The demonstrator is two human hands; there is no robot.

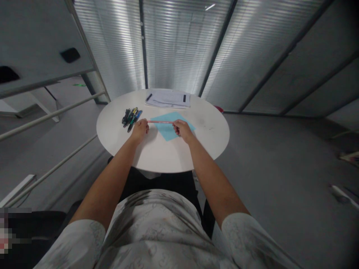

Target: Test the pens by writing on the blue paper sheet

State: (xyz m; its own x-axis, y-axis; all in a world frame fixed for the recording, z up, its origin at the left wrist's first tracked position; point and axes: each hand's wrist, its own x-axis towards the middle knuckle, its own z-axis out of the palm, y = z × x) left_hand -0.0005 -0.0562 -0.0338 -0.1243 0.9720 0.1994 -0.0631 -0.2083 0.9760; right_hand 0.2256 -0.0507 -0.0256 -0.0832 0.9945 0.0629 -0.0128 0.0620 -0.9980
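My left hand (141,129) is closed on one end of a thin, straight pink strip (160,121). The other end is pinched in my right hand (181,129), so the strip runs level between the two hands; its exact kind is too small to make out. Below it, a light blue sheet of paper (168,133) lies flat at an angle on the white round table (157,158). My right hand covers part of the sheet's right side. Just beyond my left hand lies a bunch of pens (131,116) in black, yellow, green and blue.
A stack of white papers (168,98) lies at the table's far edge, with a dark pen (149,97) on its left and a small black item (184,98) on its right. Glass panels with blinds (179,48) stand behind the table. White metal rails (56,114) are at the left.
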